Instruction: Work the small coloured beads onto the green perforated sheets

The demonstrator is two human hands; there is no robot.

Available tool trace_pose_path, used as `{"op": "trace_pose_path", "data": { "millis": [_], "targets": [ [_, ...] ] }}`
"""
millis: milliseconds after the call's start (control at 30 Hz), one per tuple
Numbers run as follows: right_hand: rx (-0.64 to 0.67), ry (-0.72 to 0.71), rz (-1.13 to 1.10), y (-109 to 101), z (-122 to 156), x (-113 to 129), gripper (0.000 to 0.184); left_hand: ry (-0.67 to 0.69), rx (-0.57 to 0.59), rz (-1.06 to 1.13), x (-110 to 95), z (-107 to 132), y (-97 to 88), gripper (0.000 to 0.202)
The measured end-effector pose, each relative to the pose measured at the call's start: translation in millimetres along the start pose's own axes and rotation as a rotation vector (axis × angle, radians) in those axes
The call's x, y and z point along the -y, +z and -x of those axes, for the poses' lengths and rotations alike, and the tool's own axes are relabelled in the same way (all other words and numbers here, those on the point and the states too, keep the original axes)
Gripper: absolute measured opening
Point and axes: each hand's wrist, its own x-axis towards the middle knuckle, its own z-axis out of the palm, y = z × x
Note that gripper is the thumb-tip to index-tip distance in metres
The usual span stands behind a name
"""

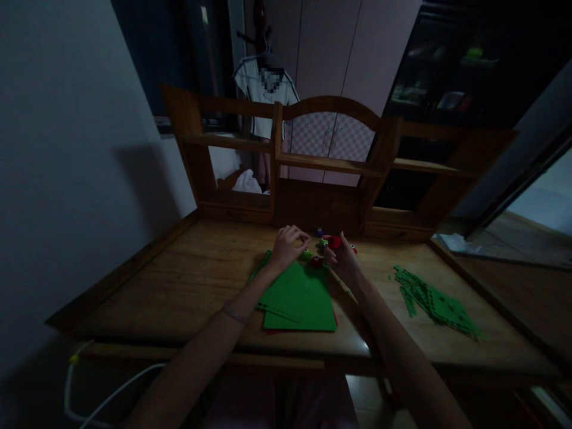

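Observation:
My left hand is raised just above the top of a stack of green paper sheets, thumb and fingertips brought together in a pinch. Whatever is between them, if anything, is too small to make out. My right hand is closed around a small red object that looks like a paper punch. Between the hands on the table stand similar small pieces: a red one, a green one and a purple one. The stack's lower left edge carries a row of small holes, and red paper peeks from beneath.
Green paper pieces full of holes lie in a heap on the right of the wooden table. A wooden shelf unit rises along the far edge. A white cable hangs at the front left.

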Motion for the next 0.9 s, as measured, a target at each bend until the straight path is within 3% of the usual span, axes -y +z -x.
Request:
{"op": "trace_pose_path", "data": {
  "millis": [167, 300, 633, 900],
  "targets": [
    [0.017, -0.012, -0.031, -1, 1, 3, 0.048, -0.319, 0.022, 0.488, 14, -1, 9.9, 0.026],
    [0.012, -0.001, -0.039, 0, 2, 4, 0.047, -0.484, 0.052, 0.690, 20, 1, 13.4, 0.034],
    [-0.015, -0.012, -0.015, 0, 5, 6, 0.046, -0.560, 0.063, 0.767, 21, 1, 14.2, 0.033],
    [-0.047, -0.028, 0.005, -6, 3, 4, 0.046, -0.577, -0.003, 0.787, 19, 0, 14.6, 0.035]
  ]
}}
